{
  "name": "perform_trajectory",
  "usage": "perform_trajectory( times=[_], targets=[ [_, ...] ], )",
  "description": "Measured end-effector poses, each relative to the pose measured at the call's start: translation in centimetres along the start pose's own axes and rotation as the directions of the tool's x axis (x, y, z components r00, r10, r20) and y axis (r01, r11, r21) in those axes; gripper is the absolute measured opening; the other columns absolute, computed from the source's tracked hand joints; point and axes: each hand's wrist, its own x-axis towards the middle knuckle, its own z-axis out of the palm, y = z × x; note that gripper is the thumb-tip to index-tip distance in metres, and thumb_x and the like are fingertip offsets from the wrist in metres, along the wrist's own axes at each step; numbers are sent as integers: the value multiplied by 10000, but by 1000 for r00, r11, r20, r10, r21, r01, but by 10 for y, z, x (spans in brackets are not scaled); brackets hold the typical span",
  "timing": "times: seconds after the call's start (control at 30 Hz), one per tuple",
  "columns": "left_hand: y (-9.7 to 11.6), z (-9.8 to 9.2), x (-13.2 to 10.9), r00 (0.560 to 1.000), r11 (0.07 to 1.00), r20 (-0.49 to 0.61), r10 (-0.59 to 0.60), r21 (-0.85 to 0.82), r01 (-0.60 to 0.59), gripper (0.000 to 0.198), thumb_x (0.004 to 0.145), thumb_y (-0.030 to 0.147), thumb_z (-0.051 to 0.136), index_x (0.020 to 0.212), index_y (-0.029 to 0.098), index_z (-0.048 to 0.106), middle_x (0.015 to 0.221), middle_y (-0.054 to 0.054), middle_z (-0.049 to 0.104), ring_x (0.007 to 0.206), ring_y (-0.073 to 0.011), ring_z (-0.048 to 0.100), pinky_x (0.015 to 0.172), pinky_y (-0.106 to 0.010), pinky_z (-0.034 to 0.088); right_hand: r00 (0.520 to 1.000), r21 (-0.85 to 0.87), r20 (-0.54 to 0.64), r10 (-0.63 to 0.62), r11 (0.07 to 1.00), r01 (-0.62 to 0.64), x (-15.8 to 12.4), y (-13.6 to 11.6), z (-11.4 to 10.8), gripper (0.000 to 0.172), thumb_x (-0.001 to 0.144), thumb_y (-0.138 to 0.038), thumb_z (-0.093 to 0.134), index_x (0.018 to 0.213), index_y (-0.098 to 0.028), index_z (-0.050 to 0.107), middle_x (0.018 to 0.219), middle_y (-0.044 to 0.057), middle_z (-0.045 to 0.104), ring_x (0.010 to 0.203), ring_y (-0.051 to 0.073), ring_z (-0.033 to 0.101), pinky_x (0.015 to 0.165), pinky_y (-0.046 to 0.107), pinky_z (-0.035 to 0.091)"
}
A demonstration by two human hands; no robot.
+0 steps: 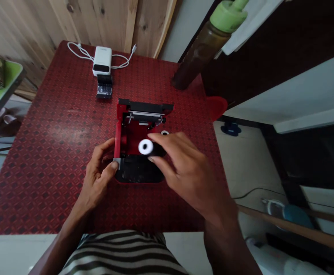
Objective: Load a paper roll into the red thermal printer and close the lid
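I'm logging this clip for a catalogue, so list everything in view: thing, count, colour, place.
table: 1, red patterned, centre
printer: 1, red and black, lid open, mid-table
roll: 1, white end, over the printer bay, in right hand
power bank: 1, white, far table edge
cable: 1, white, by power bank
black part: 1, in front of power bank
bottle: 1, brown, green cap, far right
left hand: on printer's left front corner
right hand: holding roll
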Motion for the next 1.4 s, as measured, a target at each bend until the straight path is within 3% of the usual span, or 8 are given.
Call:
perform_trajectory(
  times=[0.2,0.47,0.6,0.87,1.0,1.13,1.27,1.4],
  targets=[
    [-5,-2,0,999,1000,39,-7,-17,8,579,1087,554,716,1590,277,645,1573,-109,710,1416,-335,696,1187,-506,552,937,-309,341,79,951,32,48,-7,40,254,1025,38,655,1125,-161,777,996,111,838,1009,309,788,862,424,608],
    [-7,-2,-2,998,999,31,-46,-7,47,612,1077,582,711,1612,295,629,1582,-121,682,1436,-360,656,1248,-569,484,887,-262,438,149,965,-32,67,5,52,271,1050,-14,613,1075,-208,801,1060,103,860,959,269,813,789,372,584],
    [-6,-2,-2,998,999,34,-50,-9,50,604,1078,582,708,1605,297,630,1577,-126,685,1428,-365,659,1252,-589,483,884,-173,447,137,983,-65,65,11,54,287,1058,2,585,1095,-188,797,1137,113,864,1089,289,824,949,413,630],
    [-4,-3,0,999,999,40,-13,32,12,595,1092,575,692,1607,283,630,1584,-114,692,1447,-357,662,1229,-555,515,945,211,294,-142,974,81,32,20,17,405,1074,22,565,1259,-232,820,1288,49,881,1238,221,813,1137,414,643],
    [-4,-4,-2,999,1000,36,-14,12,14,595,1082,565,715,1603,288,637,1607,-104,697,1464,-360,670,1195,-530,562,945,194,303,-122,979,65,32,19,20,259,1060,-1,647,1049,-203,809,1078,63,868,1043,238,794,989,407,648],
    [0,-9,5,999,999,26,-28,-32,29,584,1071,586,712,1563,273,675,1594,-123,720,1493,-405,663,1193,-591,576,981,203,166,-101,977,66,29,14,23,228,1086,-56,670,936,-221,715,957,33,800,908,204,725,893,361,601],
    [19,-4,36,988,991,-84,130,52,-126,523,1077,598,716,1519,318,721,1599,-97,710,1499,-390,651,1246,-600,534,995,170,15,-97,981,93,10,3,21,216,1101,-66,645,960,-226,678,923,26,757,880,198,699,869,353,594],
    [43,10,71,968,967,-63,244,84,-239,501,1093,644,694,1467,313,745,1503,-79,734,1446,-339,667,1213,-519,548,998,41,-45,-51,998,52,-12,-10,22,247,1108,-48,626,970,-241,693,933,30,779,874,207,712,835,372,618]
  ],
)
